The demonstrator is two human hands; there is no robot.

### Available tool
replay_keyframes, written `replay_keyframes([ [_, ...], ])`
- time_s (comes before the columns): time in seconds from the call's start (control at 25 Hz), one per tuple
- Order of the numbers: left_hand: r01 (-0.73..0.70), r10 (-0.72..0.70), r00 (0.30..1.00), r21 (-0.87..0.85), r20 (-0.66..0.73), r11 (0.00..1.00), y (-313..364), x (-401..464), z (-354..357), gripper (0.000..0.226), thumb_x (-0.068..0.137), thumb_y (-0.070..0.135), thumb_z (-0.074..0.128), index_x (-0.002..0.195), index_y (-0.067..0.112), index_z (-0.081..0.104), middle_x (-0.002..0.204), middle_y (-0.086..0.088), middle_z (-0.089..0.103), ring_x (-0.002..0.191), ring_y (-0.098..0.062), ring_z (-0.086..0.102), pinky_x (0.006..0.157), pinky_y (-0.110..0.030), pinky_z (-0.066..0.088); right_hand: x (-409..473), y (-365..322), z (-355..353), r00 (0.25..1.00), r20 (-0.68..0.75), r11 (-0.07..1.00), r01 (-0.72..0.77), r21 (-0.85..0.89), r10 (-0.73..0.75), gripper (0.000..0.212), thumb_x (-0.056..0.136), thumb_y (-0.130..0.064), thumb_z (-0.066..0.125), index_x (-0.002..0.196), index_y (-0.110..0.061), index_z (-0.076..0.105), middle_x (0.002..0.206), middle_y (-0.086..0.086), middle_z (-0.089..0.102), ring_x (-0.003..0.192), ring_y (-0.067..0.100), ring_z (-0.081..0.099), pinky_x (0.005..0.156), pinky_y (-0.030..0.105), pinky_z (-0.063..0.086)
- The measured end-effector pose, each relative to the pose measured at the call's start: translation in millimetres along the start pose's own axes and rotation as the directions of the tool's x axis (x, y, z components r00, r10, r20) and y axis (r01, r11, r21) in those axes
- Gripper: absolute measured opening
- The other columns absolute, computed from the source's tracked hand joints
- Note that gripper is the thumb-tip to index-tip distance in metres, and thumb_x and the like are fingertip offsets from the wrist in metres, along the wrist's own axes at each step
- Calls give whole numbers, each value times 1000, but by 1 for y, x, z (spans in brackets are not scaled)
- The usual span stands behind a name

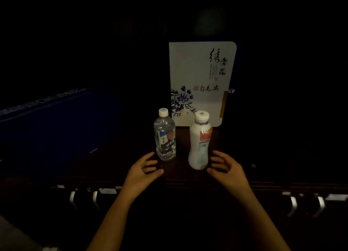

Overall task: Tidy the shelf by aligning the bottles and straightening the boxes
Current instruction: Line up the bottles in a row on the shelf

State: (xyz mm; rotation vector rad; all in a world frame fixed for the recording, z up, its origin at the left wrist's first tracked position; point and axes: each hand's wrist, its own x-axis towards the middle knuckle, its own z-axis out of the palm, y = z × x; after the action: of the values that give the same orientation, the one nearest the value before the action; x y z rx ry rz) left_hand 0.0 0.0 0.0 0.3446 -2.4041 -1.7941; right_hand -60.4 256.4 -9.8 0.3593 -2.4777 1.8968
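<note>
Two bottles stand upright side by side on a dark wooden shelf (180, 172). The left one is a clear water bottle (165, 135) with a white cap. The right one is a white milky drink bottle (200, 140) with a red label. Behind them a white box (199, 77) with blue flowers and calligraphy stands upright. My left hand (143, 170) hovers just left of and below the water bottle, fingers apart, holding nothing. My right hand (226, 167) is beside the white bottle's base, fingers spread and curled, apart from it.
A large dark blue box (56, 126) lies to the left on the shelf. Metal drawer handles (94, 196) (293, 203) show along the front edge below. The scene is very dark; the rest is hidden.
</note>
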Motion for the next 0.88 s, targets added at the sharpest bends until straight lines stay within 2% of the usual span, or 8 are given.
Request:
replay_keyframes([
  [0.12,9,-14,994,-46,-112,999,-5,24,3,75,73,12,75,137,23,38,132,-8,52,112,-18,54,89,-31,45,15,11,4,998,-34,998,-58,27,59,71,68,-13,75,128,-30,42,115,-13,51,99,2,53,76,18,44],
  [0.2,10,-17,987,-41,-159,999,-7,43,6,82,70,15,77,139,25,33,137,-7,47,118,-17,49,93,-32,43,27,16,9,1000,12,1000,-20,-13,20,77,68,-12,76,132,-29,37,121,-13,47,101,0,49,76,15,41],
  [0.28,1,-7,985,-37,-173,999,-7,64,12,87,68,17,78,140,27,30,140,-4,43,125,-18,44,98,-35,40,43,16,11,1000,26,1000,5,-9,-5,80,67,-12,76,133,-30,35,122,-15,45,106,-1,47,81,16,40],
  [0.4,-59,53,988,-40,-143,997,-7,81,26,84,68,16,79,136,32,33,129,7,43,121,-12,40,97,-33,38,56,17,15,998,38,999,52,-4,-52,76,67,-12,76,128,-37,37,117,-26,45,107,-7,44,89,18,38],
  [0.48,-82,72,982,-55,-174,995,-9,91,30,74,69,14,78,127,37,38,122,13,46,118,-11,42,94,-30,39,61,20,17,998,45,999,50,1,-50,73,68,-13,76,127,-36,39,115,-26,47,106,-8,45,89,16,37],
  [0.6,-102,83,976,-84,-201,991,-14,100,30,63,70,13,77,113,43,42,111,20,52,111,-10,49,85,-22,42,66,27,19,998,51,1000,24,16,-25,66,69,-15,76,125,-30,44,119,-15,52,110,0,48,90,19,41],
  [0.76,-114,89,967,-92,-238,989,-14,100,33,66,68,14,78,121,33,44,120,4,56,110,-13,51,82,-22,43,71,27,19,999,45,1000,2,29,-3,59,66,-17,78,115,-31,49,111,-15,55,104,-1,51,83,15,42],
  [0.88,-131,101,953,-87,-285,988,-9,93,42,66,65,13,81,119,29,46,117,3,56,104,-7,53,78,-19,43,71,24,19,999,30,999,24,30,-24,59,64,-15,79,115,-26,51,109,-13,56,97,-6,51,76,9,43],
])
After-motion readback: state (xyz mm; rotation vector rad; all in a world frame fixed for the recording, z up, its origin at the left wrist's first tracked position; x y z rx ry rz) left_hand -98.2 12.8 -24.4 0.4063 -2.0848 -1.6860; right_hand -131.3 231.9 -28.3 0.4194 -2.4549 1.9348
